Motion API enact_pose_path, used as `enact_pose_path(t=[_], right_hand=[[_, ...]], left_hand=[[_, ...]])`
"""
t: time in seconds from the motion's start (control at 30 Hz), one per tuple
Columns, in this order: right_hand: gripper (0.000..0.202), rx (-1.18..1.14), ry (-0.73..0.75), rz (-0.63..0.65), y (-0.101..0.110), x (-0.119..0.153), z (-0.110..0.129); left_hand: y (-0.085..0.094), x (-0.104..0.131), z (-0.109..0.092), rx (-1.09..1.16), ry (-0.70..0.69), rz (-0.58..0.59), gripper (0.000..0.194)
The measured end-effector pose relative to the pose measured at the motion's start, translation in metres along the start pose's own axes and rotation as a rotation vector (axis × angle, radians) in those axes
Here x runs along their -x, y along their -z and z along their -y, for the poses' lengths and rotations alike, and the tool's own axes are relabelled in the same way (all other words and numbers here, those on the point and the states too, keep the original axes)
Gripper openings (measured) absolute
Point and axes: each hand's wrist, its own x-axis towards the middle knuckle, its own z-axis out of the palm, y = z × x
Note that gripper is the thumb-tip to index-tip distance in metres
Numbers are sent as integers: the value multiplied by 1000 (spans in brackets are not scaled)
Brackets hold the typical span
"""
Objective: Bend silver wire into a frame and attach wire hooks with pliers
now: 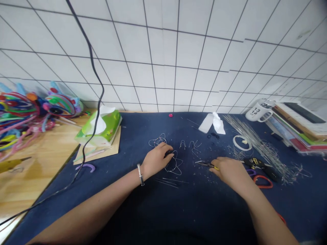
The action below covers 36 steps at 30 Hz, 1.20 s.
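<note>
My left hand (157, 157), with a silver bracelet at the wrist, rests over bent wire shapes, its thumb and fingers curved apart at a looped wire piece (174, 166). Another looped wire piece (157, 140) lies just beyond its fingers. My right hand (223, 167) is closed around small pliers (208, 164) whose tips point left, near a short bent wire. Small curved wires (194, 145) lie between and beyond the hands. Several straight wires (167, 183) lie nearer to me on the dark blue cloth (194, 207).
Left: a green tissue pack (108, 127), a black cable and colourful fuzzy crafts (62, 104). Right: a wire bundle (258, 146), a white tape roll (242, 143), black-handled tools (255, 163), red-handled scissors (263, 182), a white mug (257, 110) and stacked books.
</note>
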Motion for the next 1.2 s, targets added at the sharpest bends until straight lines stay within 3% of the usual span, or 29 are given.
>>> enact_pose_path(t=[0.1, 0.2, 0.3, 0.4, 0.6, 0.83, 1.2], right_hand=[[20, -10, 22, -59, 3, 1, 7], [22, -55, 63, -114, 3, 1, 14], [22, -110, 109, -160, 0, 0, 22], [21, -132, 126, -180, -3, 0, 28], [23, -152, 137, -211, -5, -1, 35], [18, -181, 175, -279, -10, -1, 40], [20, -306, 131, -353, -7, -4, 39]], left_hand=[[0, 4, -12, 29, -134, -43, 23], [0, 11, -27, 57, -212, 39, 23], [-2, 19, -38, 106, -237, 127, 22], [-6, 24, -42, 115, -220, 141, 16], [-9, 27, -43, 321, -24, 122, 11], [-10, 30, -47, 672, 231, 191, 15], [-14, 34, -45, 1237, 418, 169, 13]])
